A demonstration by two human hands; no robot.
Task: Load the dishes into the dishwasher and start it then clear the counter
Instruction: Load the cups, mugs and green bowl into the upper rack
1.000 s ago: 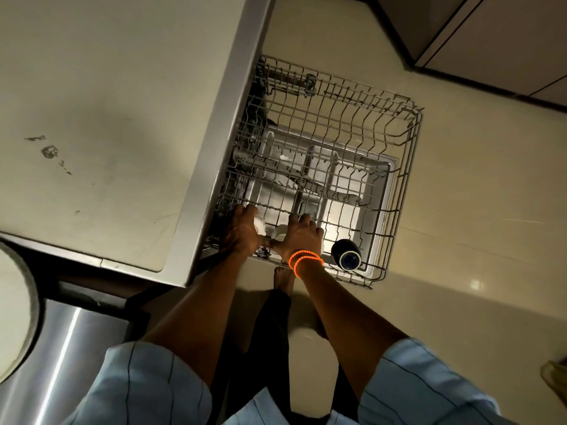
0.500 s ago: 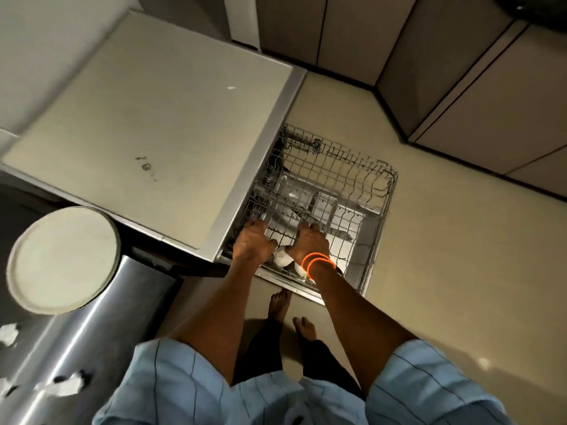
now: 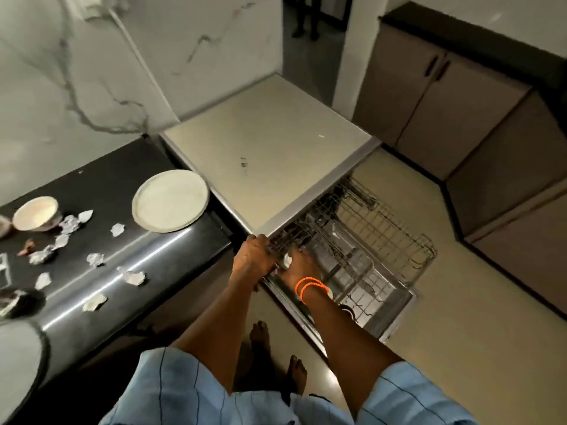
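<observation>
Wire rack (image 3: 383, 228), both hands' grip on its rim, round plate (image 3: 170, 204)

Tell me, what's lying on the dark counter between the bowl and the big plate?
In the head view, crumpled foil scraps lie between the bowl and the plate.

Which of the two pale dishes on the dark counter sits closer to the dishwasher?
The flat plate, lying at the counter's end right beside the dishwasher. The deeper bowl sits farther left, among crumpled foil scraps.
</observation>
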